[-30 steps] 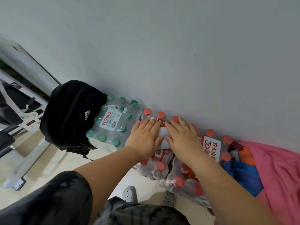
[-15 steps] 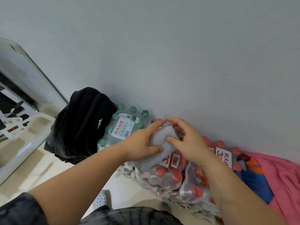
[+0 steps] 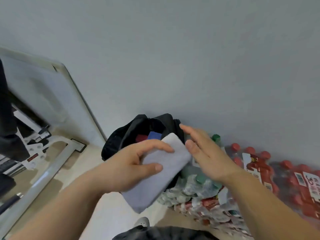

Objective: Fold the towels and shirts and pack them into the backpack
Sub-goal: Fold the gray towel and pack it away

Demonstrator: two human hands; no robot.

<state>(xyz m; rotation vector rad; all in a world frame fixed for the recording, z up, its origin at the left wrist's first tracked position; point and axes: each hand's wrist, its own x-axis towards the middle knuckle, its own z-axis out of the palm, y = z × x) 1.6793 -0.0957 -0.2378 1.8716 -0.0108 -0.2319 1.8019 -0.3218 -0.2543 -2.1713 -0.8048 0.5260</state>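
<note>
At backpack [image 3: 119, 137], L hand [image 3: 128, 165]: towel [image 3: 161, 181] slants up-right.

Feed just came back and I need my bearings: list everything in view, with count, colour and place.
folded towel: one, grey, far end at the backpack's opening
backpack: one, black, open, on the floor by the wall
red item: one, inside the backpack
blue item: one, inside the backpack
green-capped bottle pack: one, clear wrap, right of the backpack
red-capped bottle packs: count unclear, along the wall at right
white panel: one, leaning on the wall at left
shoe: one, grey, bottom centre
left hand: grips the towel
right hand: open, beside the towel's far end
</note>
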